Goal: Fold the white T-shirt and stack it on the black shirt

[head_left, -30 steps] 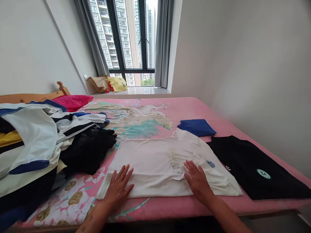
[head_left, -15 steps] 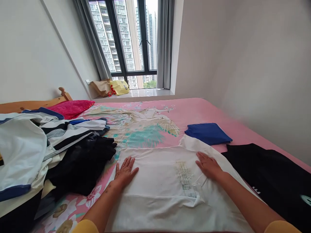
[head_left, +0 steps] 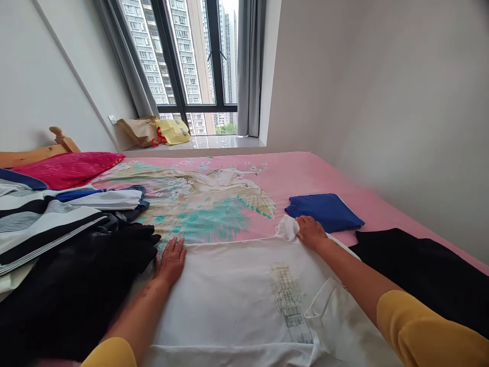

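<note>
A white T-shirt (head_left: 229, 290) with a printed block of lines lies spread on the bed in front of me. My left hand (head_left: 171, 261) rests along its left edge, fingers stretched out and flat. At the far right corner, my right hand (head_left: 311, 233) has its fingers curled round the bunched white cloth. A folded blue garment (head_left: 324, 211) lies just beyond my right hand. Beside my right forearm is a black garment (head_left: 416, 270), laid out on the bed.
A heap of clothes, with a black garment (head_left: 84, 275) and a striped one (head_left: 49, 219), covers the left side. Behind it lies a red pillow (head_left: 72, 168). The pink bedsheet (head_left: 294, 171) extends to the window ledge, where paper (head_left: 139, 131) and yellow bags (head_left: 173, 131) stand.
My right hand has moved from flat on the shirt to its far corner and closed on the cloth. My left hand has slid outward to the left edge. The view has shifted right.
</note>
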`<state>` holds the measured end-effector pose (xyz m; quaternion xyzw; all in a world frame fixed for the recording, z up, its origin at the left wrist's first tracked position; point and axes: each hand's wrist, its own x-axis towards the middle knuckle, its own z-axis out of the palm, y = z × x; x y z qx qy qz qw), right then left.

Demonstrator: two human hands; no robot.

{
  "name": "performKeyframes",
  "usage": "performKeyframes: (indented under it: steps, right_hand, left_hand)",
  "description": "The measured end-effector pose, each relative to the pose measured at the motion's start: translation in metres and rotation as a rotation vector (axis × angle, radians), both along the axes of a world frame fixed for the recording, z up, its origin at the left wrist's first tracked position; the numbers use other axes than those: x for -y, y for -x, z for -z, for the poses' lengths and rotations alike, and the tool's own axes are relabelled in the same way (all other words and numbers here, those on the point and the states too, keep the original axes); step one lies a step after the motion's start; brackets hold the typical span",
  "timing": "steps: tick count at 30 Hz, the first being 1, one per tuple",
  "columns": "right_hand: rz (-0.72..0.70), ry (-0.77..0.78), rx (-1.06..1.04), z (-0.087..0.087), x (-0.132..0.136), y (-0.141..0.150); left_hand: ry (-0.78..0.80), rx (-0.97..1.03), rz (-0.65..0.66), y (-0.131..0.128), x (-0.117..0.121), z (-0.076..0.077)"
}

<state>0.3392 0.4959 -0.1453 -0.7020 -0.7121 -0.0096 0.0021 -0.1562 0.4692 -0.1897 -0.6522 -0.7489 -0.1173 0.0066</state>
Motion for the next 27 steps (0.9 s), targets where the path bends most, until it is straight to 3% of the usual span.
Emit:
performKeyframes:
  steps: [7, 12, 17, 22, 24, 27]
  right_hand:
    - [0.097, 0.211, -0.115, 0.005, -0.046, -0.011]
    - [0.128, 0.198, -0.243, 0.001, -0.04, -0.002]
    - [0.073, 0.075, -0.423, -0.024, 0.002, -0.004]
    - [0.03, -0.104, -0.625, -0.057, 0.074, -0.029]
    - [0.019, -0.158, -0.702, -0.059, 0.106, -0.041]
    - [0.013, -0.131, -0.731, -0.043, 0.152, -0.056]
  left_hand:
    - [0.014, -0.012, 0.075, 0.003, -0.011, -0.001]
    - [0.072, -0.029, 0.153, 0.008, -0.018, -0.024]
    - [0.105, -0.036, 0.327, 0.015, -0.009, -0.063]
    - [0.042, -0.013, 0.473, 0.024, 0.045, -0.096]
    - [-0.024, -0.008, 0.544, 0.028, 0.074, -0.1]
    - [-0.097, -0.011, 0.634, 0.035, 0.116, -0.095]
